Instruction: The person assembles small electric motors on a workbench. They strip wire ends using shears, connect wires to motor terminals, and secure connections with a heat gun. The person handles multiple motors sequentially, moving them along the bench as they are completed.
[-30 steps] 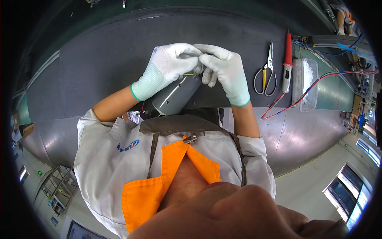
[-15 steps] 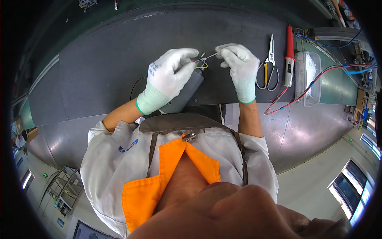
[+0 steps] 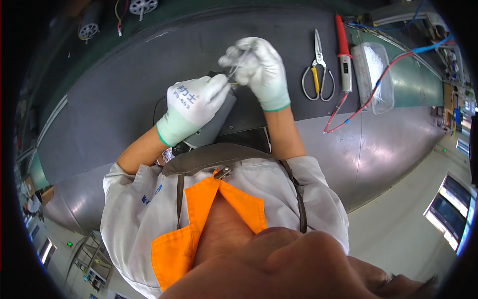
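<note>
My left hand, in a white glove with a green cuff, pinches a bunch of thin wires at its fingertips. Under it lies a grey rounded motor housing, partly covered by the glove; a bit of yellow wire shows beyond the fingertips. My right hand, gloved alike, is raised just beyond and right of the left one. A thin white cable tie slants between its curled fingers down to the wires. The exact grip at the fingertips is partly hidden.
On the dark mat, to the right, lie scissors with one yellow-wrapped handle, a red-and-white corded hand tool and a clear box of white strips. Its red cord loops over the bench edge. Motors stand far left.
My right hand has moved left and closer to my left hand, its fingers now turned over the wires. The whole view has shifted, so bench things appear further left.
</note>
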The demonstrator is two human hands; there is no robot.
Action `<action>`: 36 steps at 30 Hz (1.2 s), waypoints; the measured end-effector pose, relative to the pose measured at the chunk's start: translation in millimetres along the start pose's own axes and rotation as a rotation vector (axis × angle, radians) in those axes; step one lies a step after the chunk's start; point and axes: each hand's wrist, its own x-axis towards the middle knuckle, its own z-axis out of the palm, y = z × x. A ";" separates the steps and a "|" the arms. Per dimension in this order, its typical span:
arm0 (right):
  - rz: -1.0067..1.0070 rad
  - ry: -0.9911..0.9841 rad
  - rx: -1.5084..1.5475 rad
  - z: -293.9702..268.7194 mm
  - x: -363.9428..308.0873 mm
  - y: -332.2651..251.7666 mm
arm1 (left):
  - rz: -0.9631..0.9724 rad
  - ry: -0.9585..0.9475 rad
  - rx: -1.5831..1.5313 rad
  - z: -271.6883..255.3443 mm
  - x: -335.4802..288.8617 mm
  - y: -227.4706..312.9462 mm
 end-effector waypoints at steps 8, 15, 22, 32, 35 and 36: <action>0.267 0.202 -0.375 38.2 -36.0 -27.2 | 0.347 -0.238 0.196 -20.8 3.9 -30.6; 0.274 0.053 -0.213 45.2 37.8 3.0 | 0.369 -0.277 0.266 -18.7 -2.7 -28.4; -0.494 0.437 -1.886 -20.2 -30.8 -75.5 | 0.152 -0.220 0.128 -33.8 1.9 -25.0; 0.041 0.522 -2.125 -37.6 -173.6 -66.0 | -0.114 -0.614 -0.877 -4.1 76.3 -59.9; 0.078 0.531 -2.226 -41.1 -189.0 -66.2 | -0.484 -0.689 -1.110 -12.5 81.8 -52.6; 0.135 0.526 -2.142 -41.9 -187.3 -73.2 | -0.469 -0.654 -1.143 -14.3 80.6 -54.4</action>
